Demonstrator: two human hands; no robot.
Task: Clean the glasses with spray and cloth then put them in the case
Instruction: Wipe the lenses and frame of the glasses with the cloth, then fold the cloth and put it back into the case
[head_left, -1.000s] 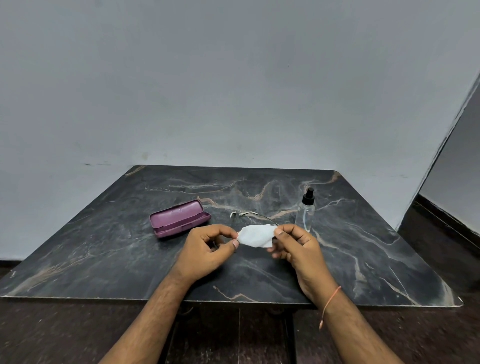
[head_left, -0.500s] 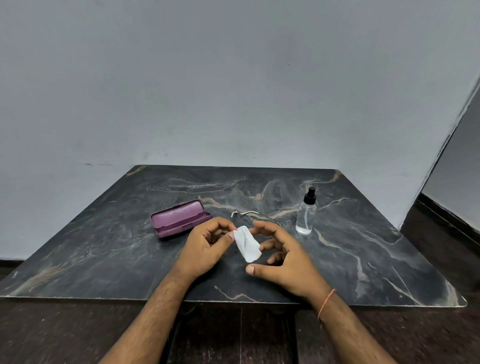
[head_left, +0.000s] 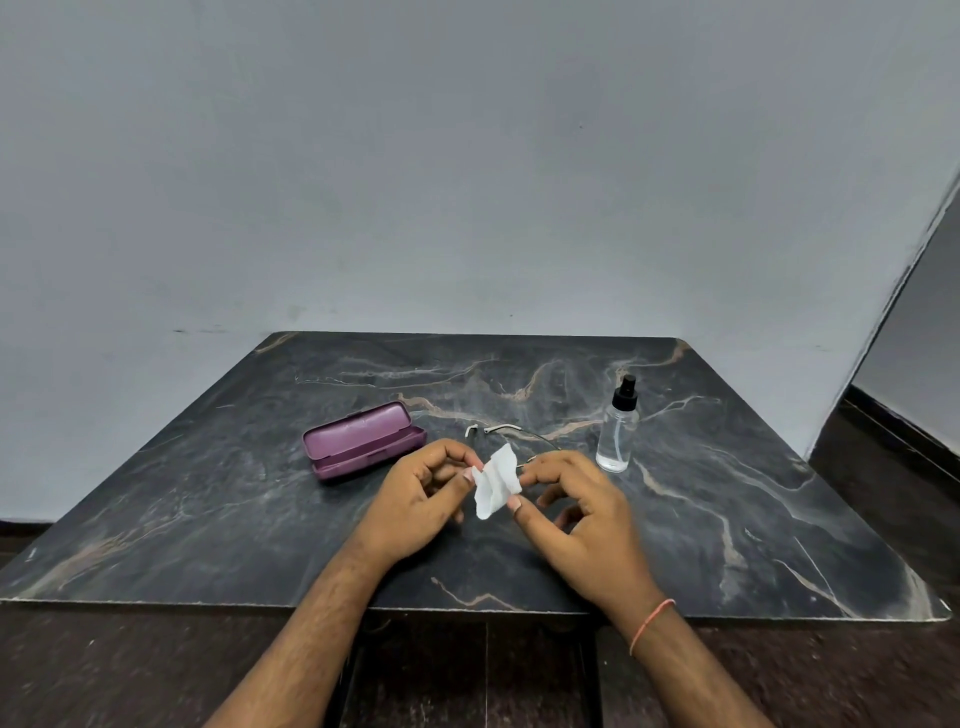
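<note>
The dark marble bench runs from a pale wall at its far edge to a near edge where both forearms cross it; broad bare stretches lie to the left and right of the hands. Above the middle of the bench, the left hand pinches the left edge of a small white cloth between thumb and curled fingers. The right hand pinches the cloth's lower right edge with its thumb and forefinger, its other fingers loosely curled. The glasses lie on the bench just behind the hands, partly hidden by them. An open purple case sits to the left of the glasses, near the left hand. A clear spray bottle stands upright to the right, near the right hand's fingertips.
</note>
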